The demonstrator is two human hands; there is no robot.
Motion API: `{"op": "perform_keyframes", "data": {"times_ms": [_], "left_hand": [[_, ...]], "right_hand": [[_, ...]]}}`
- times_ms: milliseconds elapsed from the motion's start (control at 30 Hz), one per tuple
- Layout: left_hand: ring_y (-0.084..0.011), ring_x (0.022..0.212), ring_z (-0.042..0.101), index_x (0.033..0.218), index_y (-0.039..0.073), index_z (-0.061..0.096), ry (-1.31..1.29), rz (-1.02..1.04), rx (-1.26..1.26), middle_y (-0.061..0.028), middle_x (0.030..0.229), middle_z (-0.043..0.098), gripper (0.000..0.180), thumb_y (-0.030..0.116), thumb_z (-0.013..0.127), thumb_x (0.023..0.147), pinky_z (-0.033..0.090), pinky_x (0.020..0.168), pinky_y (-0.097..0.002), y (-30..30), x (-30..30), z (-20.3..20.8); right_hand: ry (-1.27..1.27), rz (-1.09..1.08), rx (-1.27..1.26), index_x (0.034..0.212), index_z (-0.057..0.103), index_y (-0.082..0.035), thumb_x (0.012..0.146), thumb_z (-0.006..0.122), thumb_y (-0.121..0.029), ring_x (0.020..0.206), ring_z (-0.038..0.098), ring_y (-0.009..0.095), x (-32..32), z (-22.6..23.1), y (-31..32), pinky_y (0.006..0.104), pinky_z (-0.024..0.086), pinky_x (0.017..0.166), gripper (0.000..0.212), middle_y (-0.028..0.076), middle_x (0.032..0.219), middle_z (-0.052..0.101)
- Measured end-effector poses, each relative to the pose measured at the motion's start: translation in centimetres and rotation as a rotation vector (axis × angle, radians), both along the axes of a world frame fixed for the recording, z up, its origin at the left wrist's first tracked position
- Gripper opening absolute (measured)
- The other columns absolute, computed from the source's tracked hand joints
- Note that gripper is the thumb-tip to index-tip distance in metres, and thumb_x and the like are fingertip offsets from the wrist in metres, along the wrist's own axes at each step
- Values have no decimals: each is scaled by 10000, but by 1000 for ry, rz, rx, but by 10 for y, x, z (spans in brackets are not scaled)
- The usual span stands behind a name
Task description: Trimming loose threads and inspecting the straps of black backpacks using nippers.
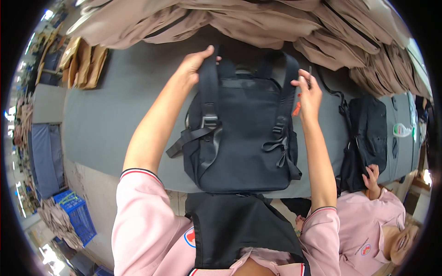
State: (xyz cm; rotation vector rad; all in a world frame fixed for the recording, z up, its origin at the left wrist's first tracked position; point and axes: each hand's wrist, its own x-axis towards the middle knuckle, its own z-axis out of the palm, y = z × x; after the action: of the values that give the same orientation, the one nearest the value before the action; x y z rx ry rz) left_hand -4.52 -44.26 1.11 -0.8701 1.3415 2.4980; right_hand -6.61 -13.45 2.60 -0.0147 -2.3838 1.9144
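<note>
And here is the black fabric backpack [251, 138], lying on the grey-covered table [129, 106], back panel up, top pointing away from the person, base by the near edge. The left hand [193, 68] is closed around the wide black left shoulder strap [209, 92], thumb on one side, fingertips showing past the other, high up near the top. Over on the other side, the right hand [311, 94] is curled in at the outer edge of the black right shoulder strap [289, 87], a slim dark object [310, 71] poking up from its fingers; whether it pinches the strap too, I cannot tell. A small orange piece [297, 109] shows just below, its link to that hand unclear.

So how far along? Main construction looks done, I'd judge: panel closed, both straps on, a dark square buckle [210, 121] fitted at the left. What appears left is tidying, since the black webbing tail [193, 136] on the left sticks out sideways and the looped black webbing [276, 146] on the right lies loose. Loose threads? Too small to tell. The front faces down, so its state is hidden.
</note>
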Motion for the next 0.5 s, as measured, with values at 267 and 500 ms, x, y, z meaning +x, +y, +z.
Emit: {"op": "perform_keyframes", "data": {"times_ms": [267,500], "left_hand": [[-182,691,631,967,-21,586,95,-60,36,-139,859,664,330,285,647,863,545,585,-312,17,42,36],[-158,799,633,1022,17,591,268,43,31,-79,905,658,461,450,456,940,516,733,-286,67,138,68]], "right_hand": [[-123,584,-165,876,492,-8,872,597,-47,528,533,61,140,25,-95,208,418,481,111,46,764,568],[-232,484,-546,922,481,-60,889,563,-52,419,402,15,163,53,-96,174,311,374,89,-25,671,486]]}}
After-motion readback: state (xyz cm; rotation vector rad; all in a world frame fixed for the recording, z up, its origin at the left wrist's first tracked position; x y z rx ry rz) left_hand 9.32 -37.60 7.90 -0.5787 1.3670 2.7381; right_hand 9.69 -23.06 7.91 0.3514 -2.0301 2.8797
